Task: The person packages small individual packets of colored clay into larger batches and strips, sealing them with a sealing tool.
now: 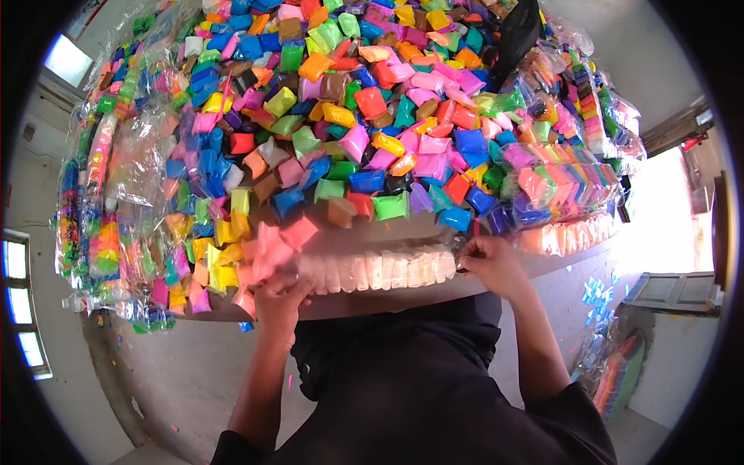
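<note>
A row of pale peach packets [380, 271], seemingly in clear plastic, lies along the near edge of the table. My left hand [279, 306] is at its left end, thumb and fingers closed on that end. At the other end, my right hand [490, 263] pinches the edge of the row or its plastic; the fingertips partly hide what they grip. Loose pink-salmon packets [271, 248] lie just beyond my left hand, slightly blurred. Yellow packets [223, 267] are close by on the left.
A large heap of packets in many colours [372, 116] covers most of the table [341, 232]. Clear bags of packets [139, 155] line the left side, and bundled rows [554, 186] lie at the right. A black object [518, 39] stands at the back right. Blue scraps [597, 298] litter the floor.
</note>
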A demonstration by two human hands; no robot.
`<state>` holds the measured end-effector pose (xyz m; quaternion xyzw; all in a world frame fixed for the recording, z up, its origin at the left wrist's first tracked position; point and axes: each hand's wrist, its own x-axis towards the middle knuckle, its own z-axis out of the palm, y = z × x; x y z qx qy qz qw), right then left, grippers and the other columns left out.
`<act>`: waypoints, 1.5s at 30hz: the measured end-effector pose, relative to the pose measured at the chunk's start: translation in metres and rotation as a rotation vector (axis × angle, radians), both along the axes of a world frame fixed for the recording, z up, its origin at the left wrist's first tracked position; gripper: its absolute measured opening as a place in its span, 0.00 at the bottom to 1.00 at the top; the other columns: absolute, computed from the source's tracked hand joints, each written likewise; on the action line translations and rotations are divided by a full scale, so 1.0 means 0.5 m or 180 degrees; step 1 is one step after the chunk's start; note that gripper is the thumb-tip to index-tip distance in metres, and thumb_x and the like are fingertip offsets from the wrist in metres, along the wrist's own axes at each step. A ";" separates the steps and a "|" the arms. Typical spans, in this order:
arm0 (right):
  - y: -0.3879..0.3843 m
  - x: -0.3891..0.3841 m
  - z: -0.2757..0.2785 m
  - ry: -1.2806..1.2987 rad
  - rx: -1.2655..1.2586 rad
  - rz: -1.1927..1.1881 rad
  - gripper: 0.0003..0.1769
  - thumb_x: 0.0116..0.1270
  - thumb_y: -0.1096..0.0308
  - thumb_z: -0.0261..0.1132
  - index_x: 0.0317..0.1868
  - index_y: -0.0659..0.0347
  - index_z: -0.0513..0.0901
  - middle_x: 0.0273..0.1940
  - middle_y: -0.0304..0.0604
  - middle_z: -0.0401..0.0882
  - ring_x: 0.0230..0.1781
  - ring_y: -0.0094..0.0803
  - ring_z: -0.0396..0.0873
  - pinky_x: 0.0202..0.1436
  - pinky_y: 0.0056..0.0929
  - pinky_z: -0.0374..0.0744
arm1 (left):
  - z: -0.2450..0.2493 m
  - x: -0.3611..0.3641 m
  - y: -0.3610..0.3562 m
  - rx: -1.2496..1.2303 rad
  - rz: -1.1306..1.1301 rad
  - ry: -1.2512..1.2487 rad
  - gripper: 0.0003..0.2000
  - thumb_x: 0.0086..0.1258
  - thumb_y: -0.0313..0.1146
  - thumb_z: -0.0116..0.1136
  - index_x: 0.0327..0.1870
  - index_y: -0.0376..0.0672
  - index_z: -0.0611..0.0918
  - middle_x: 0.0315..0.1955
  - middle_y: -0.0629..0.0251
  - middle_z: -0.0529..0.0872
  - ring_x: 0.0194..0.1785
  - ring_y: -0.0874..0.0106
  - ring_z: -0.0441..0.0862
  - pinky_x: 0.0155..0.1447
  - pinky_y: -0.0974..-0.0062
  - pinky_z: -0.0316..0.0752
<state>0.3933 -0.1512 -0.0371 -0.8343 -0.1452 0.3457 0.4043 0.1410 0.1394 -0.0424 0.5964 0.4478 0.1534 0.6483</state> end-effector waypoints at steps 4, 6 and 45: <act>-0.002 0.003 -0.005 0.0177 0.0203 -0.0125 0.09 0.64 0.69 0.70 0.38 0.68 0.86 0.32 0.44 0.88 0.31 0.29 0.88 0.35 0.30 0.83 | -0.017 -0.009 -0.004 0.0093 0.0157 -0.0171 0.08 0.69 0.28 0.75 0.43 0.35 0.88 0.30 0.67 0.89 0.29 0.81 0.81 0.32 0.83 0.72; 0.007 0.002 0.005 0.0134 0.0076 -0.0059 0.09 0.64 0.70 0.70 0.38 0.69 0.86 0.32 0.44 0.88 0.31 0.28 0.87 0.35 0.30 0.83 | -0.016 -0.012 0.007 0.0086 0.0104 0.0071 0.06 0.70 0.27 0.73 0.41 0.35 0.88 0.30 0.67 0.89 0.28 0.81 0.79 0.32 0.82 0.71; 0.044 -0.018 0.031 -0.1199 -0.0247 0.0130 0.22 0.59 0.67 0.73 0.55 0.60 0.83 0.27 0.43 0.83 0.29 0.38 0.85 0.36 0.38 0.81 | 0.020 0.019 0.014 0.3412 -0.1412 0.0637 0.27 0.66 0.19 0.62 0.69 0.44 0.80 0.46 0.51 0.89 0.38 0.56 0.88 0.46 0.64 0.83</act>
